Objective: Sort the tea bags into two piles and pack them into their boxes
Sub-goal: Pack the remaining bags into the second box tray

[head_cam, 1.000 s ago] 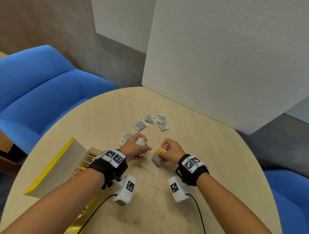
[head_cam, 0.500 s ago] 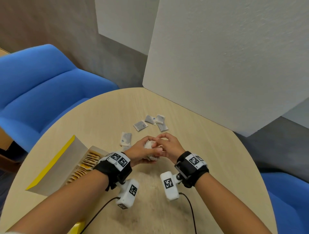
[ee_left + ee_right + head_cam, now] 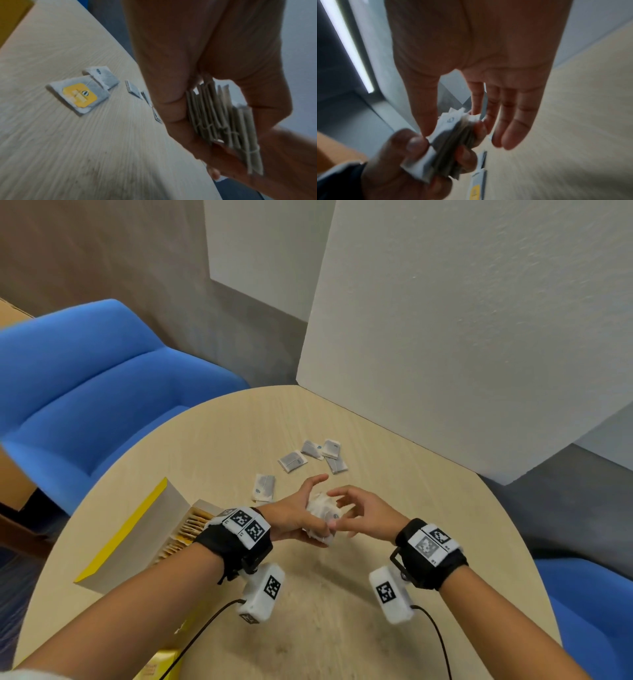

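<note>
My left hand (image 3: 308,510) grips a stack of grey tea bags (image 3: 320,513) on edge, just above the round table; the bags' folded edges and strings (image 3: 223,121) show between its fingers. My right hand (image 3: 344,508) hovers against the stack with fingers straight and spread, its thumb tip touching the outer bag (image 3: 447,121). One bag with a yellow tag (image 3: 78,94) lies flat on the table beside a blue-marked bag (image 3: 101,78). Several more grey bags (image 3: 293,462) lie farther back. An open yellow box (image 3: 137,529) at the left holds a row of bags (image 3: 191,529).
The wooden table (image 3: 428,508) has bare surface to the right and front. Another yellow carton (image 3: 161,669) peeks in at the bottom edge. Blue chairs (image 3: 85,388) (image 3: 599,611) flank the table, and a white panel (image 3: 462,337) stands behind it.
My right hand lifted from the table to meet the left hand's stack. Its fingers have since spread open beside the stack.
</note>
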A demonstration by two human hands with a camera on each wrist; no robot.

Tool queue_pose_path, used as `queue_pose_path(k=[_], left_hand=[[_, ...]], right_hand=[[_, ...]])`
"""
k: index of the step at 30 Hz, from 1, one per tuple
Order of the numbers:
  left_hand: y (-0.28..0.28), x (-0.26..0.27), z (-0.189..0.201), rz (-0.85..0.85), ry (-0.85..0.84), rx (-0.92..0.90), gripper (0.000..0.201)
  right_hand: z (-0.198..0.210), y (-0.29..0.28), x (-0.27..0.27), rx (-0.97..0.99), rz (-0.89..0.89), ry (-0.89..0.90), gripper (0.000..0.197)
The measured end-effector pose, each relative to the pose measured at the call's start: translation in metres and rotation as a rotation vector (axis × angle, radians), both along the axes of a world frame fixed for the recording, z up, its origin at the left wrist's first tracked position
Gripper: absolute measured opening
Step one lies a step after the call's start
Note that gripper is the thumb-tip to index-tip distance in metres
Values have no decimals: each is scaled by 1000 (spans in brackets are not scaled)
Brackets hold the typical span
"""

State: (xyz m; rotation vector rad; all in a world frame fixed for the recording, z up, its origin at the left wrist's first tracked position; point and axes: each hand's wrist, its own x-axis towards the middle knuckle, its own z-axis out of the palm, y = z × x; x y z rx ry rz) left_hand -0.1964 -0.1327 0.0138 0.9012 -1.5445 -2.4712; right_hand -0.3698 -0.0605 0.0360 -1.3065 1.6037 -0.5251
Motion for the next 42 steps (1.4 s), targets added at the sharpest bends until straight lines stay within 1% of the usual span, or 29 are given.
queue_pose_path(k=[2,3,5,7,10,14,16,18,20,22,25,28,31,34,37,39,41,42], left_hand=[[1,0,1,-132,-37,-108,107],[1,0,1,-203,-77,-212,113],[2,-1,0,-319,-167,-430,123],[5,-2,-3,-355,-223,-560,123],[7,-4,-9,-304,-272,-673,112],[10,-11,-18,-296,-405,-859,77],[10,-15,-24,-322,-468,-909,69],[10,-20,-31,-374,-549,-989,65],[13,-25,-38,-452,-652,-1124,58],[18,-26,-44,-461,-729,-1224,57],[24,-26,-50,-446,-797,-1284,64],[25,-27,-54,-470,-813,-1303,70],[30,-28,-55,-520,-798,-1390,65],[33,-29,-54,-498,-802,-1416,59],[33,-32,-47,-509,-818,-1366,50],[32,-32,-39,-489,-811,-1313,48],[27,-27,-25,-442,-769,-1258,50],[23,-24,-18,-420,-736,-1233,55]], right_hand=[[-5,3,6,33,25,-62,50],[-9,4,10,27,26,-55,50],[-16,8,18,-33,11,5,50],[-25,14,24,-127,-29,112,45],[-36,21,29,-205,-77,150,32],[-52,20,24,-229,-139,223,28],[-61,18,23,-231,-163,252,27],[-67,15,23,-211,-154,301,28],[-73,11,23,-167,-109,378,34],[-77,9,24,-131,-49,463,42],[-81,8,28,-96,28,535,55],[-83,8,36,-75,40,548,53],[-81,7,44,-75,15,536,49],[-76,4,50,-41,58,563,45],[-74,0,51,-21,60,558,43],[-70,-1,48,-25,53,538,39],[-59,-2,44,-67,22,509,34],[-52,-3,42,-107,-1,494,34]])
